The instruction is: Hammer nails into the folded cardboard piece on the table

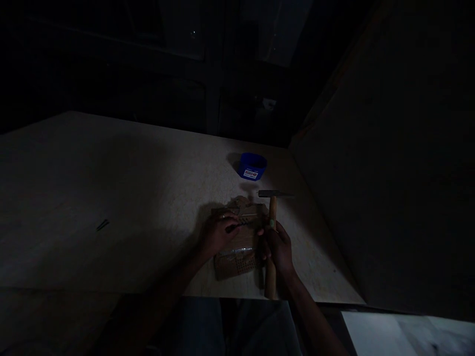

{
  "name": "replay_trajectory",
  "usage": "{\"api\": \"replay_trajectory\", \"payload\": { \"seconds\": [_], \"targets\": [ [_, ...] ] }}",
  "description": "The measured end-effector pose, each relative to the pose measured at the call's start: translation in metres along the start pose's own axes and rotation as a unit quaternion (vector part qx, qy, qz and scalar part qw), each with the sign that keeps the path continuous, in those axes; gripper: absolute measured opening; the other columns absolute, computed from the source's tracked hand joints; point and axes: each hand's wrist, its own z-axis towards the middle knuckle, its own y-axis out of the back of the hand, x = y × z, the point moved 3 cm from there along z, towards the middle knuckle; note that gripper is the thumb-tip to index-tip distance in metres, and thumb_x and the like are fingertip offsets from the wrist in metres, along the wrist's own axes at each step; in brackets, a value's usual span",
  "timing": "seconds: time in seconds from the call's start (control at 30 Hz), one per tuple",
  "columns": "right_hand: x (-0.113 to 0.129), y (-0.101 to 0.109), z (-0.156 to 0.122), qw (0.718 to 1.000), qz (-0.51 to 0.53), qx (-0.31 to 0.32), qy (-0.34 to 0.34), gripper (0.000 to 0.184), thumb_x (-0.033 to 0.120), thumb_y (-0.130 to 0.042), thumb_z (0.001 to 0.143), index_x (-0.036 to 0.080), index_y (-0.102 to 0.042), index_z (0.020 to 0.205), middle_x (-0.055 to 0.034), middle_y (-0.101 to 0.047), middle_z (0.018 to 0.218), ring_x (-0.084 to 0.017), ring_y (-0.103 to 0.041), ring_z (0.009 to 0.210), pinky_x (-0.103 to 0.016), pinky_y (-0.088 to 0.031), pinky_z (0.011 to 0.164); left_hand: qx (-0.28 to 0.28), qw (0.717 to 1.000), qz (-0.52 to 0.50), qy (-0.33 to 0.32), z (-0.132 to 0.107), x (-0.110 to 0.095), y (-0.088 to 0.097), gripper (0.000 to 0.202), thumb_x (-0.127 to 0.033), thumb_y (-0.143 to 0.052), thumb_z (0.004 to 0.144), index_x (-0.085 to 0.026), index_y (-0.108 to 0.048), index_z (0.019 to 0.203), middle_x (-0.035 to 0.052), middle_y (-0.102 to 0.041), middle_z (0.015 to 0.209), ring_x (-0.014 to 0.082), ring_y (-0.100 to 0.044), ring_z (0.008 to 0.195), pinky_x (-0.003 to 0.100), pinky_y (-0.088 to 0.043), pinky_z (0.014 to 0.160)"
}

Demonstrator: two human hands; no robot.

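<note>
A hammer (272, 210) with a wooden handle and a metal head is upright in my right hand (279, 247), whose fingers are wrapped round the handle. Beside the handle, a thin dark rod (261, 278) shows below the same hand; I cannot tell whether it is gripped too. My left hand (221, 232), with a ring on one finger, rests on a brown block-like piece (237, 264) that looks partly wrapped in cardboard and clear film. Its fingertips are drawn together at a small dark notched strip (244, 222) on the block. Dim light hides the finer detail.
A blue plastic container (253, 167) with a white label stands beyond the block. Two small dark slim pieces (103, 225) lie on the pale tabletop (148, 183) at the left. A dark upright panel (389, 173) closes the right side.
</note>
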Motion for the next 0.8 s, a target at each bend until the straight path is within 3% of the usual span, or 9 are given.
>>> {"api": "replay_trajectory", "payload": {
  "seconds": [0.2,0.37,0.53,0.73,0.8],
  "targets": [
    [-0.0042,0.0022,0.0021,1.0,-0.005,0.001,-0.001,0.031,0.049,-0.065,0.084,0.018,-0.061,0.088,0.0112,-0.045,0.04,-0.007,-0.034,0.027,-0.018,-0.035,0.026,-0.014,1.0,-0.017,-0.009,-0.0007,-0.0006,0.0001,0.005,-0.016,-0.072,0.082,-0.021,-0.073,0.081,0.0038,-0.076,0.098,0.0181,-0.071,0.091,0.032,-0.058,0.081],
    [-0.0039,0.0025,0.0019,1.0,0.009,-0.011,-0.002,0.031,0.048,-0.067,0.082,0.019,-0.06,0.093,0.0094,-0.055,0.049,-0.006,-0.035,0.027,-0.018,-0.037,0.026,-0.026,0.999,-0.019,-0.015,-0.0017,-0.0008,0.0005,0.003,-0.019,-0.073,0.082,-0.022,-0.073,0.081,0.0037,-0.076,0.098,0.0181,-0.071,0.091,0.033,-0.058,0.082],
    [-0.0048,0.0026,0.0029,1.0,0.008,0.002,-0.006,0.03,0.048,-0.065,0.084,0.019,-0.06,0.087,0.0123,-0.041,0.036,-0.008,-0.034,0.026,-0.017,-0.033,0.025,-0.027,0.999,-0.029,-0.001,-0.0027,0.003,-0.0012,0.004,-0.022,-0.075,0.082,-0.023,-0.074,0.085,0.0037,-0.075,0.099,0.0186,-0.07,0.093,0.034,-0.058,0.084],
    [-0.0029,0.0037,0.0029,0.999,0.045,0.0,-0.01,0.032,0.047,-0.07,0.08,0.019,-0.059,0.092,0.0061,-0.063,0.058,-0.005,-0.035,0.027,-0.017,-0.033,0.025,-0.005,0.998,-0.055,0.024,-0.0023,0.0043,-0.0042,0.01,-0.026,-0.073,0.084,-0.024,-0.075,0.094,0.0044,-0.074,0.102,0.0187,-0.07,0.095,0.032,-0.059,0.081],
    [-0.002,0.0035,0.0032,0.999,0.053,0.0,-0.011,0.031,0.046,-0.07,0.079,0.019,-0.059,0.089,0.006,-0.062,0.057,-0.004,-0.034,0.026,-0.017,-0.033,0.025,0.004,0.998,-0.058,0.027,-0.0023,0.0045,-0.0045,0.012,-0.027,-0.074,0.083,-0.024,-0.075,0.095,0.0045,-0.073,0.103,0.0188,-0.07,0.095,0.031,-0.059,0.079]
  ]
}}
